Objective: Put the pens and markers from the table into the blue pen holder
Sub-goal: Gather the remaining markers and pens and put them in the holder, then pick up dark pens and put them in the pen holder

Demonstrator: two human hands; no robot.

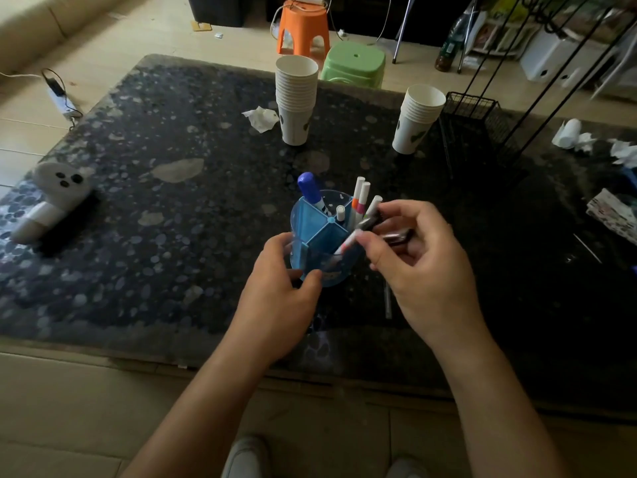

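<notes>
Round blue pen holder (319,232): translucent plastic, smooth, slight gloss. Dark pebble-pattern tabletop (172,208): glossy, stone-look, reflective. Two stacks of white cups (296,98), (418,119): matt paper. Black basket (475,122): thin wire mesh. Orange stool (303,29) & green stool (355,63): smooth moulded plastic.

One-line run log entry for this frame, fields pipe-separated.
left hand: steadying blue pen holder | right hand: feeding white pen into near-right compartment, dark pens also held | holder: several markers already in | task: ongoing

Dim indoor light, brighter far floor; wide-angle bowing at edges (corners soft).
</notes>
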